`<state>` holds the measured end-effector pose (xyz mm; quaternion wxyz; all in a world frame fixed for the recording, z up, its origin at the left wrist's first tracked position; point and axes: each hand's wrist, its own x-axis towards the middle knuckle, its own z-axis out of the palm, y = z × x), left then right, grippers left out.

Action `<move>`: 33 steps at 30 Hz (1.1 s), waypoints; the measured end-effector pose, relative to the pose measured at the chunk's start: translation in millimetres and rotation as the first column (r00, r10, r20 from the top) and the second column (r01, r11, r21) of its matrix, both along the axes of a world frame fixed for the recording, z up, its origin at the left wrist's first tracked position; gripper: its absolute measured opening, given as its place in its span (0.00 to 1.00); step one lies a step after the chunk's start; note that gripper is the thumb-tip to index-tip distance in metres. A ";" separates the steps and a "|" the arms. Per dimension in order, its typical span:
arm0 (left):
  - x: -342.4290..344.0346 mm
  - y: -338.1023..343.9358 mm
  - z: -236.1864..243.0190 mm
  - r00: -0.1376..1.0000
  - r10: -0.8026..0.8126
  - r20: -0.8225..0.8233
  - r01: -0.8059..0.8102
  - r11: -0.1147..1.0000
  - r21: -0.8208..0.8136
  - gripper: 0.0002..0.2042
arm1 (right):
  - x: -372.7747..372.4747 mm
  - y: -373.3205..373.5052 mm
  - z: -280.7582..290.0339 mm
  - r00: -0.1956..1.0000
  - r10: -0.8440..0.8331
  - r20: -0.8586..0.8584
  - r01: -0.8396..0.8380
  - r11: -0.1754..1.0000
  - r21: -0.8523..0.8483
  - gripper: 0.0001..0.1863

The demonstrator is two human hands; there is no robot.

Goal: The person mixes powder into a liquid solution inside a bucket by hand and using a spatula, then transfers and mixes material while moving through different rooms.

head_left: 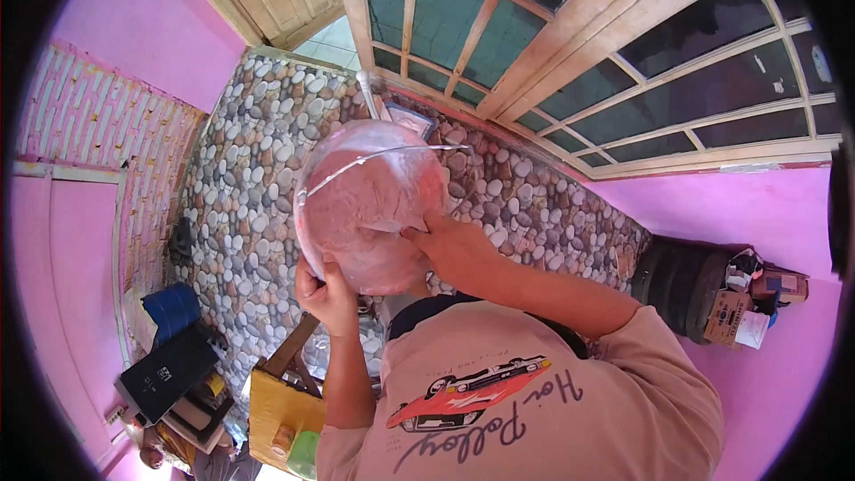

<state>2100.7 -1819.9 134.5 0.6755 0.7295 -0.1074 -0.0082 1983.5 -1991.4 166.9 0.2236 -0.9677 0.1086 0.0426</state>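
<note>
A round bucket (pixel 365 183) is in front of me, its inside coated in pale pink and whitish paint. A thin wire handle (pixel 356 160) crosses over its opening. My left hand (pixel 329 298) is closed on the near left rim, thumb over the inner side. At the near right rim is my right hand (pixel 450 254), its thumb inside the bucket and its other fingers mostly hidden; it appears closed on the rim. Whether anything small is between those fingers, I cannot tell. Just beyond the bucket, a white stick-like handle (pixel 368 93) rises beside a flat blue-edged tray-like thing (pixel 411 120).
Pebble-patterned flooring (pixel 240 169) lies below. A yellow-topped stool or table (pixel 280 405) stands near my left arm, with a green container (pixel 305 452). Left of it are a black box (pixel 169 370) and a blue cylinder (pixel 171 310). Tyres (pixel 681 281) and cartons (pixel 728 313) sit right.
</note>
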 end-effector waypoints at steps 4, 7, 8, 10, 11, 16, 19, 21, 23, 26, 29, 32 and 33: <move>-23.2 -11.5 -10.2 0.999 0.006 -0.044 -0.006 1.000 0.002 0.11 | -24.1 -15.0 -16.2 0.999 -0.049 -0.019 0.051 0.994 0.099 0.19; -43.7 -28.1 -13.0 0.998 -0.020 -0.068 0.027 0.995 0.101 0.12 | -47.4 -29.6 -26.7 0.996 -0.083 -0.026 0.085 0.988 0.131 0.19; -51.3 -31.0 -19.1 0.998 -0.017 -0.067 0.024 0.994 0.110 0.12 | -56.4 -34.4 -29.2 0.993 -0.116 -0.008 0.115 0.977 0.179 0.19; -67.4 -36.0 -36.2 0.991 -0.040 -0.127 0.055 0.992 0.117 0.12 | -73.7 -43.1 -42.7 0.992 -0.122 -0.028 0.125 0.974 0.191 0.19; -75.7 -45.6 -36.4 0.983 -0.057 -0.175 0.071 0.995 0.076 0.10 | -81.6 -49.3 -50.4 0.990 -0.130 -0.047 0.136 0.973 0.188 0.20; -106.3 -65.6 -73.3 0.961 -0.092 -0.262 0.119 0.989 0.092 0.06 | -119.7 -77.2 -88.1 0.976 -0.192 -0.106 0.212 0.949 0.234 0.19; -115.8 -74.5 -95.3 0.939 -0.125 -0.322 0.174 0.976 0.128 0.05 | -132.5 -91.3 -111.3 0.959 -0.227 -0.172 0.269 0.921 0.282 0.19; -118.7 -87.2 -111.4 0.924 -0.162 -0.345 0.217 0.968 0.125 0.05 | -139.3 -98.5 -128.8 0.942 -0.279 -0.186 0.325 0.895 0.307 0.19; -117.9 -100.7 -118.6 0.880 -0.178 -0.440 0.301 0.927 0.226 0.06 | -145.1 -100.7 -151.7 0.942 -0.264 -0.209 0.311 0.920 0.240 0.18; -117.9 -111.7 -170.5 0.908 -0.247 -0.337 0.369 0.854 0.367 0.08 | -152.2 -106.9 -188.7 0.920 -0.342 -0.193 0.382 0.893 0.238 0.18; -114.5 -120.3 -218.2 0.896 -0.297 -0.329 0.418 0.813 0.404 0.12 | -157.5 -108.9 -231.6 0.921 -0.328 -0.208 0.368 0.909 0.196 0.16; -110.9 -128.0 -271.9 0.878 -0.347 -0.329 0.460 0.801 0.383 0.14 | -153.8 -110.2 -262.0 0.890 -0.380 -0.250 0.427 0.888 0.169 0.16; -108.9 -129.7 -289.8 0.854 -0.363 -0.371 0.480 0.827 0.294 0.15 | -153.4 -109.9 -278.4 0.892 -0.375 -0.254 0.422 0.891 0.168 0.16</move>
